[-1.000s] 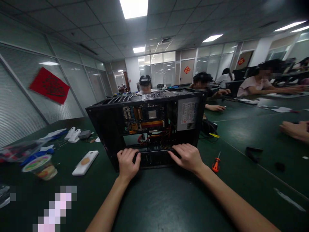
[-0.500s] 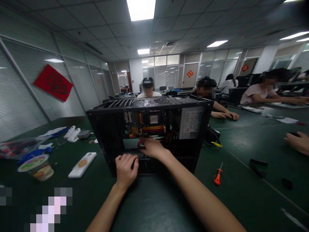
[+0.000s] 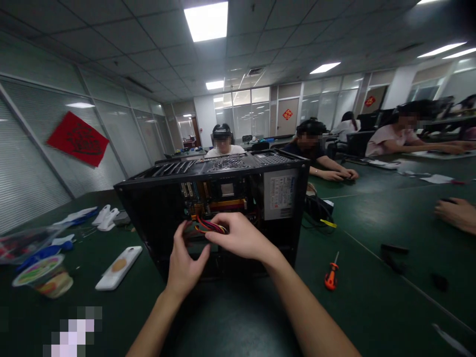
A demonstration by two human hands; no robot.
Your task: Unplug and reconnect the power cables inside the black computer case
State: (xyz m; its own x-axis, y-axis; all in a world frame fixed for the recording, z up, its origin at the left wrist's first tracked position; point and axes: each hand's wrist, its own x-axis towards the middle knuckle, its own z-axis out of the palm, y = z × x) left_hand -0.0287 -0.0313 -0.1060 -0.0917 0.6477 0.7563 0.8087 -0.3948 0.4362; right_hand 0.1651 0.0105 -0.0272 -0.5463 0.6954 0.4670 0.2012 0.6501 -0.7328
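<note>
An open black computer case [image 3: 156, 198] stands on the green table [image 3: 372, 297] in front of me, its motherboard [image 3: 219, 196] and silver power supply [image 3: 279, 191] showing inside. My right hand [image 3: 241, 238] is closed on a bundle of red, yellow and black cables [image 3: 208, 226] pulled out toward the opening. My left hand [image 3: 184, 263] is raised beside it, fingers curled, thumb and forefinger touching the same cables from the left.
An orange-handled screwdriver [image 3: 330, 276] lies right of the case. On the left are a white phone [image 3: 118, 267], a snack cup [image 3: 43, 275] and white parts [image 3: 104, 218]. Other people sit at the far side, and another person's hand [image 3: 455, 213] rests at the right.
Both hands left the case's lower front edge. The right reached inside and drew the cable bundle out; the left rose to meet it. The view shifted slightly.
</note>
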